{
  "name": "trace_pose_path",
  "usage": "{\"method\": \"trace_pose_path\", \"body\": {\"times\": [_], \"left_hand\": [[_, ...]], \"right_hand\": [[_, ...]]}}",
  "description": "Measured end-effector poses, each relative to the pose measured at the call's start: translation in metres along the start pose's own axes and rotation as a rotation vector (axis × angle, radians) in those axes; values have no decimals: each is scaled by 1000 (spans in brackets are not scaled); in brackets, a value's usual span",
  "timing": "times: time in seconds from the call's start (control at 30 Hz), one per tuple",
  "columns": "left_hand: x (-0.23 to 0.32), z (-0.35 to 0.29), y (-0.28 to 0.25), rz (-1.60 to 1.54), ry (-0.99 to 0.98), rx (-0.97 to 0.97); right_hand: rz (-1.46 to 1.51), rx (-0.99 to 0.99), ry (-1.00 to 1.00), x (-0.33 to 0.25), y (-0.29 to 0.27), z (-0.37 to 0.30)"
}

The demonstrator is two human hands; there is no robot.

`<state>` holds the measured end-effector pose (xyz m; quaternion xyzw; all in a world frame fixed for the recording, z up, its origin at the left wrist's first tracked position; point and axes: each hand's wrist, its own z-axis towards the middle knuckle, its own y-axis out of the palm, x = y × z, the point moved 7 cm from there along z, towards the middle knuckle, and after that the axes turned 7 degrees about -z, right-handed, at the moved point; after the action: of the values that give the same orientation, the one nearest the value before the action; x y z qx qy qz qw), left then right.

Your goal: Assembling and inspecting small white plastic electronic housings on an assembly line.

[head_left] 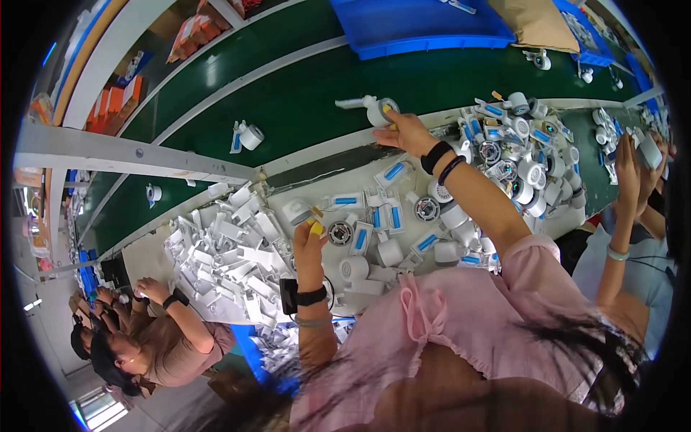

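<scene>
My right hand (pixel 409 135) reaches over the green belt, closed on a small white handheld fan (pixel 381 112) by its round head. The fan's white handle sticks out to the left. Lower down, my left hand (pixel 309 248) has its fingers closed at a white round fan head (pixel 296 210); the grip is partly hidden. Yellow covers show on fingers of both hands. Between my hands, on the pale bench (pixel 302 189), lie opened fan parts with blue cells (pixel 346 201) and a round motor piece (pixel 340 232).
White plastic shells (pixel 230 248) are heaped at the left, and fan assemblies (pixel 529 162) at the right. The green belt (pixel 295 108) carries another fan (pixel 250 137) and a blue tray (pixel 432 32). A metal post (pixel 137 153) juts in at left. Co-workers sit both sides, one co-worker's hands (pixel 633 162) at right.
</scene>
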<state>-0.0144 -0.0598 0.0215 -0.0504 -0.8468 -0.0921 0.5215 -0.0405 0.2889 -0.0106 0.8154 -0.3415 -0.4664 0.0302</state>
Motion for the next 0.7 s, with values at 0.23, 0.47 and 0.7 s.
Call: {"method": "trace_pose_path", "body": {"times": [0.23, 0.47, 0.7], "left_hand": [[-34, 55, -9, 125, -89, -8], [-47, 100, -16, -11, 164, -142], [-31, 124, 74, -9, 135, -403]], "right_hand": [[-356, -311, -109, 41, 57, -37], [-943, -462, -974, 14, 125, -139], [-993, -212, -1628, -16, 127, -209]]}}
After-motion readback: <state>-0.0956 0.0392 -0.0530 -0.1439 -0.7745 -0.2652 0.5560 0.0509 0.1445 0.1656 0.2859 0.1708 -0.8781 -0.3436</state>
